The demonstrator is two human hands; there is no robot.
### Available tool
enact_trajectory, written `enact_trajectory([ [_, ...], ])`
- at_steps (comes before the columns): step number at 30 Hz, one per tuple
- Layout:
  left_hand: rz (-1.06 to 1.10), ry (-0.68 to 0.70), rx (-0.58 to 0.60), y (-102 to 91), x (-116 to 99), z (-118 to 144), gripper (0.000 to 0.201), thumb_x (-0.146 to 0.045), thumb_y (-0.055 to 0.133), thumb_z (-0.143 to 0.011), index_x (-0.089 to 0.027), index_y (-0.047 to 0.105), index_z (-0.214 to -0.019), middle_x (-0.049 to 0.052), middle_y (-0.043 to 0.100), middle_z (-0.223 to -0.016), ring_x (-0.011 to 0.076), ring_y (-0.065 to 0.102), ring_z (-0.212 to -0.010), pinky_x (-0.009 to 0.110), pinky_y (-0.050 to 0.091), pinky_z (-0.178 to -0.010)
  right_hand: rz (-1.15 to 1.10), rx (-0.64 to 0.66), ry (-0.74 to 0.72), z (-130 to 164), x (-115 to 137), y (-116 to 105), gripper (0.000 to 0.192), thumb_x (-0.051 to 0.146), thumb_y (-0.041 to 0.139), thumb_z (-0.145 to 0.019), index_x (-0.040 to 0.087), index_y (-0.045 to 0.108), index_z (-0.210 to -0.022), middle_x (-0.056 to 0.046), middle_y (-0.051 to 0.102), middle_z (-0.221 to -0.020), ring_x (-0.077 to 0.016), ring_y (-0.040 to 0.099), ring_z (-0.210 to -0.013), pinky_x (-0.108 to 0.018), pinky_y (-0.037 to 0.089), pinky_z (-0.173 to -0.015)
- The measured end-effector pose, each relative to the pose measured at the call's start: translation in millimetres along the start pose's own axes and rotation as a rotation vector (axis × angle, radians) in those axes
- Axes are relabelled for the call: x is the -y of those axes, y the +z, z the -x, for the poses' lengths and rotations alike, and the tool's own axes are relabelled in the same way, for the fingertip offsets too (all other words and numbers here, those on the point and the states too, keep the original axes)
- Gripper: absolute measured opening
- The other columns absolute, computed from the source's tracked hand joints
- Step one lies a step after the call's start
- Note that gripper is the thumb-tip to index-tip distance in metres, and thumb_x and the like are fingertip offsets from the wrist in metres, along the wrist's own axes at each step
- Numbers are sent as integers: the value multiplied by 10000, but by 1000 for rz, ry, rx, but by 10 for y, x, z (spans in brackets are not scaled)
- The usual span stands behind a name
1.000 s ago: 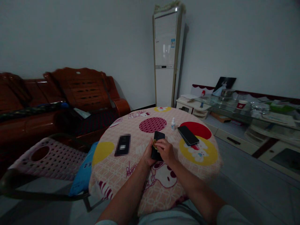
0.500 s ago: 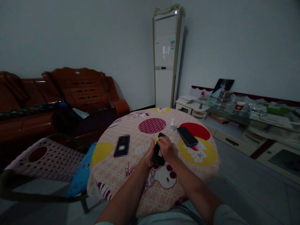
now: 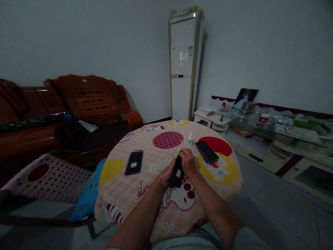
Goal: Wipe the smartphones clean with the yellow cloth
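Observation:
My left hand is wrapped round the side of a black phone, tilted just above the tabletop. A pale rectangular patch shows on the face turned up to me. My right hand pinches a small yellow pad at the phone's far end; whether the pad is cloth or sponge I cannot tell. Beyond my hands a small white bottle stands upright. Right of it lies another black phone, dark screen up. Off to the left rests a dark, phone-shaped thing, its surface pixelated.
A patterned cloth covers the round table. At the left are a woven chair with a blue cushion and a wooden sofa. A cabinet with a glass shelf runs along the right wall, near a tall air conditioner.
My right hand has shifted with the yellow pad toward the phone's far end, slightly right. More of the phone's pale patch shows now. The whole view has moved slightly.

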State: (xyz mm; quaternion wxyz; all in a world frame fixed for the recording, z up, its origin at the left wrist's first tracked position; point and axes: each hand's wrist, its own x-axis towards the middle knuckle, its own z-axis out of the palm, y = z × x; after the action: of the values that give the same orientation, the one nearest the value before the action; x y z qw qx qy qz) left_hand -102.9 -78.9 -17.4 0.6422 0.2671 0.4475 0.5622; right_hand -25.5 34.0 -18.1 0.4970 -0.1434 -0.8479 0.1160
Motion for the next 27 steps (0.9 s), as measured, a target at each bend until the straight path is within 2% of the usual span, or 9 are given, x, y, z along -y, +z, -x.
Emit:
enact_trajectory([
  [8,44,-12,62,-59,13,-12,865,-816,252,-775,-97,641,-1057,158,668,-788,206,633,-578,294,483,-528,-1,-44,91,-20,-34,-24,304,91,379,-902,175,654,-801,-88,615,-878,-213,514,-886,-323,440,-797],
  [14,131,17,70,-48,-25,27,801,-782,282,-804,-107,637,-1049,145,685,-796,212,658,-611,282,495,-533,-1,-40,141,5,-80,-36,296,73,398,-868,172,666,-787,-89,622,-871,-214,517,-889,-322,435,-800],
  [20,247,47,119,-84,-57,25,790,-754,284,-825,-90,600,-1114,177,691,-862,246,677,-657,337,519,-584,3,-69,189,33,-144,-19,306,50,400,-831,163,683,-801,-97,633,-882,-217,537,-883,-329,447,-803],
  [27,328,82,97,-128,-89,27,816,-776,292,-802,-83,604,-1100,182,695,-869,246,676,-653,355,524,-601,-41,-72,124,57,-83,-26,295,48,414,-829,179,673,-777,-81,630,-895,-205,540,-899,-316,451,-806],
])
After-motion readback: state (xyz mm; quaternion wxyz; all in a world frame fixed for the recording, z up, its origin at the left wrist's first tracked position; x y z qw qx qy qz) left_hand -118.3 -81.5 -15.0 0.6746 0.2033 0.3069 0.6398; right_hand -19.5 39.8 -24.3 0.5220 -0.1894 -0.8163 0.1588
